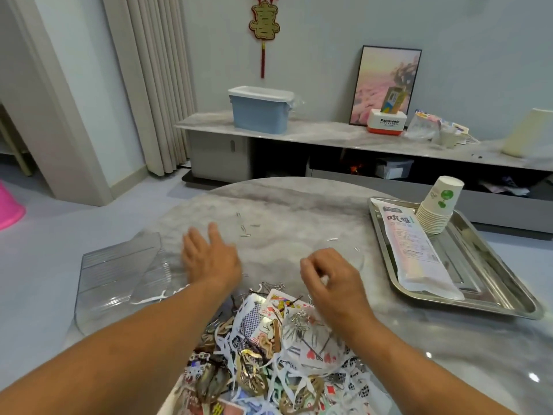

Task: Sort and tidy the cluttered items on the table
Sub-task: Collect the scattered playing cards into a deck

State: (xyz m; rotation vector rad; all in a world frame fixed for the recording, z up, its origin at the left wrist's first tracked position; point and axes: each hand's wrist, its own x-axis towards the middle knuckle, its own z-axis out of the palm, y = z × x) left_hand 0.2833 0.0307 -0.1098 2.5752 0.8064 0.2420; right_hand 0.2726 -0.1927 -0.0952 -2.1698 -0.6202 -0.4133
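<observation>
The person's left hand [209,256] lies flat with its fingers spread and straight over the round grey marble-patterned table [299,205], holding nothing. The right hand [332,274] hovers just beside it with its fingers loosely curled downward; whether anything is pinched between those fingertips cannot be told. Just below both wrists, nearer the person, sits the heaped pile of playing cards, white paper strips, hairpins and paper clips [269,348], and a shallow clear plastic dish holding metal clips [311,333] rests on top of that pile under the right wrist. Beyond the left hand's fingertips a few loose silver paper clips [247,230] lie scattered on the bare tabletop. To the outside of the left hand, two clear ribbed plastic trays [119,274] overlap at the table's edge, with a white floss pick [155,296] on the nearer one. Well to the outside of the right hand stands a rectangular stainless steel tray [490,274] carrying a long white plastic packet with printed text [416,250] and an upturned stack of white paper cups with green print [438,205].
</observation>
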